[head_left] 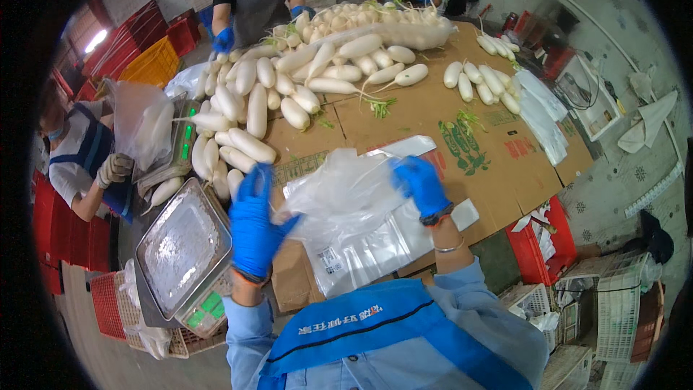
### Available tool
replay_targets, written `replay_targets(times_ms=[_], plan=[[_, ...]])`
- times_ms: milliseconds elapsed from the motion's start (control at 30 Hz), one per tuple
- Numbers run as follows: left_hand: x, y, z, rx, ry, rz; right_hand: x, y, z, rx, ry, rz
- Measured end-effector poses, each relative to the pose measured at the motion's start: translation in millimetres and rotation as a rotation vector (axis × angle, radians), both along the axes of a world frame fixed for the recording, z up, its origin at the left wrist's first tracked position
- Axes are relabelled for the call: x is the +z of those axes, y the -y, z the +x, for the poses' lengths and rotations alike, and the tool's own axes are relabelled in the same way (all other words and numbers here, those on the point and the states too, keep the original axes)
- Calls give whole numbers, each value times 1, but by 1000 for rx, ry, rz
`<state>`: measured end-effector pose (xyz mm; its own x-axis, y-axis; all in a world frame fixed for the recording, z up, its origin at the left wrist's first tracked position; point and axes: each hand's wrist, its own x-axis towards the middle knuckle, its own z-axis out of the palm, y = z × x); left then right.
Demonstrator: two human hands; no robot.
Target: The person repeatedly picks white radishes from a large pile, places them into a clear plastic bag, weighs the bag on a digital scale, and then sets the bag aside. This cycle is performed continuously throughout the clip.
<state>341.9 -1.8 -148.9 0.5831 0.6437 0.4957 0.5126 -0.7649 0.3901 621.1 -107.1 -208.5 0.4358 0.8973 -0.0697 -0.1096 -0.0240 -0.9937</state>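
Observation:
My left hand (252,235), in a blue glove, has its fingers apart and holds nothing. It is beside the loose white daikon radishes (252,143), with its thumb near the edge of a crumpled clear plastic bag (341,192). Fingers curled and slightly blurred, my right hand (422,187) grips the bag's right side. Under the bag lies a stack of flat plastic bags (379,246), which bears a printed label. To the left of my left hand stands a weighing scale with a bare metal tray (184,249).
Cardboard (411,114) covers the table. A long heap of daikon (368,21) lies across its far side. Bagged daikon (492,84) rest at right. Co-workers in gloves stand opposite and at left, one by a second scale (181,141). A red crate (547,244) stands at lower right.

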Motion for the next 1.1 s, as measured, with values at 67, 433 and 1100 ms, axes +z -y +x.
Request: replay_targets(times_ms=[67,433,1100], plan=[[20,31,31,-237,-86,-16,13,0,-37,389,-44,-64],[54,8,-70,-279,-391,-350,-38,-15,-11,404,514,-88],[-26,-41,-19,-207,1244,-1512,81,-6,-14,442,-224,711]])
